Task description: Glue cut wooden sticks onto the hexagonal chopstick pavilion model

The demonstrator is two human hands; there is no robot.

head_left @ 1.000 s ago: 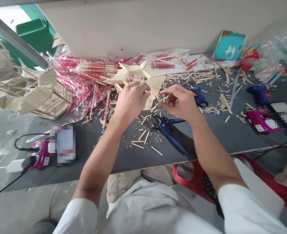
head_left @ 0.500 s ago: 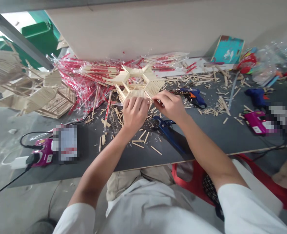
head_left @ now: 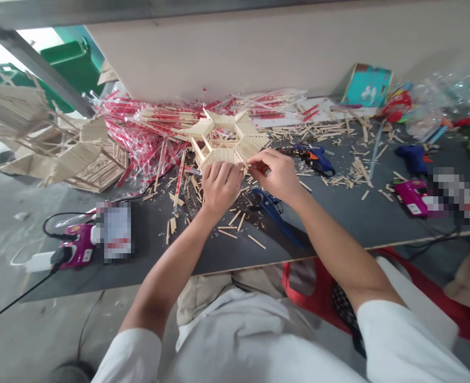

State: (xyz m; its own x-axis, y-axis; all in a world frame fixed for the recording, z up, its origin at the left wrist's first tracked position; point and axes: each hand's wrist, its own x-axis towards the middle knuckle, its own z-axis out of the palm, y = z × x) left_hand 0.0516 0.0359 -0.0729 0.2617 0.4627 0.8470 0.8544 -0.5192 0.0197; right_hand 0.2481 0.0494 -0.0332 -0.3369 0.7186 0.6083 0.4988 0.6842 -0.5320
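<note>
A star-shaped model of pale wooden sticks [head_left: 223,155] stands on the dark table in front of me. My left hand [head_left: 221,186] is closed over the model's near edge, fingers curled on it. At the model's near right corner, my right hand [head_left: 273,173] pinches with thumb and forefinger; what lies between the fingertips is too small to make out. Blue-handled cutters [head_left: 277,215] lie on the table below my right hand. A blue glue gun [head_left: 318,158] rests to the right of it. Short cut sticks [head_left: 235,222] are scattered near both hands.
Red-printed plastic-wrapped sticks [head_left: 139,125] are heaped behind and left. A larger stick model [head_left: 71,154] stands at left. Purple power strips [head_left: 79,244] with cables lie at both sides, and another blue glue gun [head_left: 412,158] at right. A red stool [head_left: 298,287] is below the table edge.
The view has shifted slightly. Both hands stay at the model's near edge, with the right hand's fingers turned a little.
</note>
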